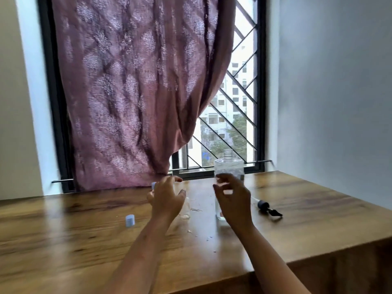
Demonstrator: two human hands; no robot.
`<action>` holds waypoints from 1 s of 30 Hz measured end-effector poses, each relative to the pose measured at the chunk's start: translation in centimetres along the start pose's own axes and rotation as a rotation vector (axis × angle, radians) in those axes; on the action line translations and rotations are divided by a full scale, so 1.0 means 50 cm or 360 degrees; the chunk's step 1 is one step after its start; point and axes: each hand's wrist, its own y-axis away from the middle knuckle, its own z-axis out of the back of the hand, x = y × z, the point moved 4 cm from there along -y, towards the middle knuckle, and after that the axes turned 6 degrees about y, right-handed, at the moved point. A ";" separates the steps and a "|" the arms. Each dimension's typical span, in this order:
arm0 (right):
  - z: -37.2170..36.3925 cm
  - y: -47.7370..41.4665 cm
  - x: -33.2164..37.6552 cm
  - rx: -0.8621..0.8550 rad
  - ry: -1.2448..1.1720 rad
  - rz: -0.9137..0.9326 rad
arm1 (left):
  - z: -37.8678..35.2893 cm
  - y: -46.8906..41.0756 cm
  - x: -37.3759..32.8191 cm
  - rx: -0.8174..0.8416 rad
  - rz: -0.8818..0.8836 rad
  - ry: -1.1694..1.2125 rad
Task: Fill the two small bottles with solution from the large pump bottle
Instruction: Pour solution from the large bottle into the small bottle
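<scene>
The large clear bottle stands on the wooden table near the window, its threaded neck uncapped. Its black pump head lies on the table to the right. My right hand hovers in front of the large bottle with loosely spread fingers and hides its lower part. My left hand is spread above a small clear bottle, which it partly hides. One blue cap sits left of my left arm and another blue cap shows behind my left fingers. No second small bottle is in sight. The picture is blurred.
A patterned mauve curtain hangs over a barred window behind the table. Small droplets or specks lie on the wood between my arms. The table's right edge drops off close to my right arm.
</scene>
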 end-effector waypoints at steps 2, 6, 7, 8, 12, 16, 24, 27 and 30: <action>0.042 -0.018 0.004 -0.0371 0.0091 0.0107 | -0.023 -0.007 -0.019 0.0001 -0.0004 0.0087; 0.043 -0.046 -0.047 -0.0318 0.0530 -0.0266 | -0.041 -0.015 -0.034 -0.0057 0.0003 0.0097; 0.031 -0.050 -0.072 -0.0134 0.0558 -0.0467 | -0.042 -0.018 -0.029 -0.0024 0.0000 0.0155; 0.018 -0.050 -0.092 0.0045 0.0520 -0.0631 | -0.042 -0.021 -0.018 0.0023 -0.0005 0.0186; -0.028 -0.062 -0.115 0.0293 0.0525 -0.0623 | -0.033 -0.028 0.026 0.0265 -0.0010 0.0139; -0.056 -0.082 -0.118 0.0251 0.0382 -0.0488 | -0.031 -0.009 0.075 0.0509 0.0189 0.0408; -0.089 -0.074 -0.115 0.0112 0.0369 -0.0044 | -0.047 0.003 0.117 0.0647 0.0381 0.0607; -0.101 -0.065 -0.121 0.0174 0.0574 0.0144 | -0.053 0.004 0.123 0.0673 0.0339 0.0517; -0.102 -0.061 -0.139 0.0271 0.0792 0.0175 | -0.051 0.007 0.118 0.0639 0.0302 0.0509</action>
